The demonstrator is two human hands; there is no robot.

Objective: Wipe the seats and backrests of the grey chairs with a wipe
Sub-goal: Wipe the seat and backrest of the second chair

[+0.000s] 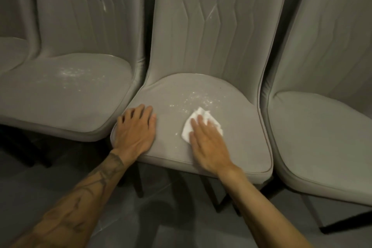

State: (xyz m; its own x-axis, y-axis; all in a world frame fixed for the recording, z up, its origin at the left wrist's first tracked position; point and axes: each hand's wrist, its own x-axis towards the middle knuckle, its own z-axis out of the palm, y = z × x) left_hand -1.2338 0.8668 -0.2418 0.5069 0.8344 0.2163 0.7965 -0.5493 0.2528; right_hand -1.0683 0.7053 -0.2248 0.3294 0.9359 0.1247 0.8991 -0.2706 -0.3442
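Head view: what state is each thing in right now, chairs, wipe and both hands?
Middle seat: white specks, not wiped off yet.
Middle backrest: white streak.
Left seat: white specks.
Left backrest: white streak.
Right chair: no specks visible.
Wipe: crumpled, pressed onto the middle seat.
Left hand: flat on the middle seat, holds nothing.
Right hand: flat, presses the wipe.

Your left grip [136,129] sits on the middle seat [237,147], wipe [203,119] just right of it under your right grip [207,145], left chair [66,96] and right chair [322,127] alongside.
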